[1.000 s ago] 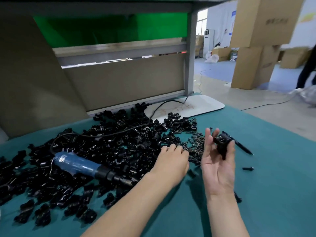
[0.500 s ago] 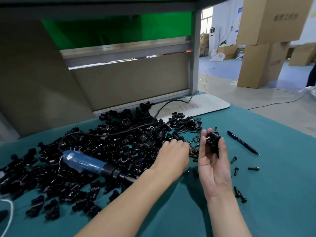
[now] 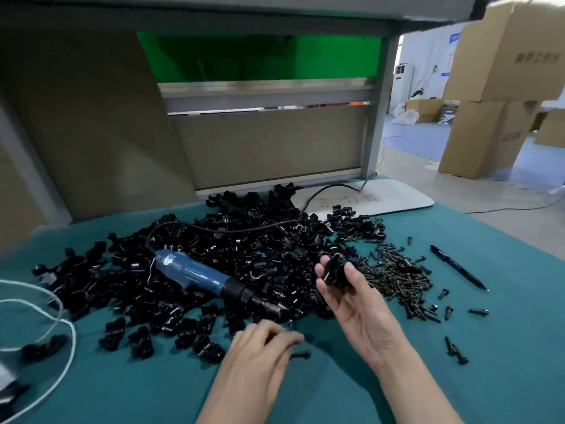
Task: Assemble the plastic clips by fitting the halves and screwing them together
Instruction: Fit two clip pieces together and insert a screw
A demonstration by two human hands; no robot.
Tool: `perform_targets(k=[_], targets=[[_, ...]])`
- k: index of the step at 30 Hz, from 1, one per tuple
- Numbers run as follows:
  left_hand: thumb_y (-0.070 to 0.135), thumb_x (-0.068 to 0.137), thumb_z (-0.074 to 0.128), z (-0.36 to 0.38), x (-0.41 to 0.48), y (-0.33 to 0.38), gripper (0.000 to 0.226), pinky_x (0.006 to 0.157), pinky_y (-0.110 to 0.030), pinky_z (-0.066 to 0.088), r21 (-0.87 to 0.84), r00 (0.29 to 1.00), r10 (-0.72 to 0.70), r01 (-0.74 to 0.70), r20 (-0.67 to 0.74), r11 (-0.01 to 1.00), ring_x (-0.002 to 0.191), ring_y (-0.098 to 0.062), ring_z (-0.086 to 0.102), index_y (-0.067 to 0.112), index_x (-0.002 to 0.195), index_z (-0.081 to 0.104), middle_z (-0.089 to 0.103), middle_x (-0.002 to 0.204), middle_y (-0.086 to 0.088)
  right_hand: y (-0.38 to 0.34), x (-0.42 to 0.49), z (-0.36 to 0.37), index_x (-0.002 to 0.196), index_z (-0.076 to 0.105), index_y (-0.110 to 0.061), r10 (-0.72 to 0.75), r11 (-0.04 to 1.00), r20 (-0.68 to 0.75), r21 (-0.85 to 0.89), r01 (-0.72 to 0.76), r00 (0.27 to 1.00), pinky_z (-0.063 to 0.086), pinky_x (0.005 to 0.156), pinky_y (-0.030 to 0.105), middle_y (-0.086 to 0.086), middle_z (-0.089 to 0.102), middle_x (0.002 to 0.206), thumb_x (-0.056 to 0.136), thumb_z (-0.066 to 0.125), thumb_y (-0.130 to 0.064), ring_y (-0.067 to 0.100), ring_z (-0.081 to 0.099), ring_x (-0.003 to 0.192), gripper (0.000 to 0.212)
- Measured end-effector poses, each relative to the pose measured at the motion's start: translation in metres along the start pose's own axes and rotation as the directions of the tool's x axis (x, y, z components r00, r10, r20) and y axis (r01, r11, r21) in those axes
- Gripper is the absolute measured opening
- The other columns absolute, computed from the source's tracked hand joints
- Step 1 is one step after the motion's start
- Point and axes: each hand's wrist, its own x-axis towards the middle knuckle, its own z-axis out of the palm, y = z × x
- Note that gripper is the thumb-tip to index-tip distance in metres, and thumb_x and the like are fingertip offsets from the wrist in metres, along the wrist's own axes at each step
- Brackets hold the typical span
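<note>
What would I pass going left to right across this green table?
From the left: white cord → blue electric screwdriver → black clip held in the right hand → pile of screws → black pen.

Workbench in a warehouse.
A teal mat covers the bench; behind it stand beige panels, a green board and a grey post. Stacked cardboard boxes sit on the pale floor.
</note>
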Motion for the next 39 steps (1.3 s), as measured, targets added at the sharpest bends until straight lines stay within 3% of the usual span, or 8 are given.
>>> perform_targets(k=[2,5,8,10,15,20,34,39], targets=[[0.012,0.089,0.073,-0.005,-0.004,-0.008,0.037,0.075,-0.016,0.044,-0.117,0.99,-0.102,0.091,-0.095,0.989,0.092,-0.002,0.052,0.039,0.112,0.068,0.057,0.101,0.017,0.004,-0.006,-0.002,0.121,0.071,0.007,0.024,0.998,-0.017,-0.052,-0.025,1.0,0.062,0.081,0.029,0.022,0.068,0.131,0.094,0.065,-0.019,0.027,0.073,0.109,0.038],[0.037,0.101,0.044,-0.014,-0.005,-0.016,0.027,0.08,-0.015,0.043,-0.28,0.945,-0.293,0.246,-0.142,0.928,0.105,-0.004,0.052,0.052,0.118,0.058,0.053,0.105,0.027,0.013,-0.014,-0.002,0.132,0.059,0.009,0.078,0.988,-0.022,-0.13,-0.08,0.997,0.062,0.081,0.033,0.023,0.069,0.129,0.092,0.065,-0.015,0.03,0.073,0.11,0.047],[0.045,0.101,0.047,-0.014,-0.004,-0.021,0.019,0.085,-0.02,0.046,-0.462,0.87,-0.469,0.357,-0.152,0.812,0.107,-0.001,0.057,0.054,0.115,0.056,0.057,0.11,0.03,0.02,-0.014,0.007,0.122,0.069,0.001,0.111,0.972,-0.004,-0.206,-0.11,0.994,0.063,0.08,0.036,0.026,0.071,0.123,0.089,0.068,-0.01,0.033,0.074,0.106,0.035],[0.045,0.099,0.054,-0.012,-0.004,-0.022,0.017,0.082,-0.014,0.048,-0.572,0.833,-0.544,0.397,-0.104,0.717,0.102,0.003,0.061,0.056,0.112,0.055,0.062,0.107,0.03,0.025,-0.014,0.012,0.114,0.077,-0.005,0.12,0.949,0.018,-0.295,-0.11,0.993,0.062,0.082,0.037,0.025,0.071,0.123,0.086,0.076,-0.014,0.033,0.073,0.107,0.03],[0.034,0.098,0.064,-0.013,-0.006,-0.018,0.018,0.078,-0.005,0.044,-0.627,0.856,-0.507,0.342,-0.1,0.7,0.098,0.004,0.063,0.051,0.103,0.059,0.067,0.101,0.027,0.033,-0.018,0.016,0.116,0.077,-0.012,0.165,0.896,0.09,-0.429,-0.111,0.982,0.06,0.087,0.038,0.021,0.071,0.125,0.08,0.089,-0.028,0.033,0.071,0.114,0.041],[0.04,0.097,0.063,-0.012,-0.007,-0.018,0.01,0.078,-0.008,0.046,-0.633,0.882,-0.466,0.325,-0.065,0.702,0.098,0.001,0.065,0.048,0.103,0.061,0.069,0.1,0.025,0.035,-0.02,0.018,0.113,0.079,-0.017,0.187,0.874,0.093,-0.469,-0.123,0.978,0.06,0.087,0.035,0.018,0.073,0.124,0.082,0.078,-0.025,0.03,0.07,0.117,0.032],[0.037,0.096,0.066,-0.01,-0.008,-0.02,0.009,0.078,-0.01,0.048,-0.642,0.884,-0.463,0.316,-0.068,0.699,0.097,0.0,0.067,0.044,0.102,0.065,0.071,0.101,0.023,0.041,-0.024,0.017,0.117,0.076,-0.016,0.229,0.774,0.128,-0.625,-0.101,0.965,0.058,0.094,0.039,0.011,0.073,0.117,0.085,0.081,-0.024,0.027,0.069,0.114,0.033],[0.06,0.093,0.054,-0.011,-0.008,-0.022,0.02,0.07,-0.01,0.046,-0.644,0.88,-0.476,0.359,-0.009,0.675,0.083,0.0,0.066,0.044,0.094,0.066,0.071,0.086,0.02,0.042,-0.024,0.016,0.12,0.074,-0.017,0.222,0.769,0.147,-0.634,-0.08,0.964,0.057,0.096,0.038,0.009,0.073,0.118,0.084,0.079,-0.027,0.028,0.069,0.116,0.037]])
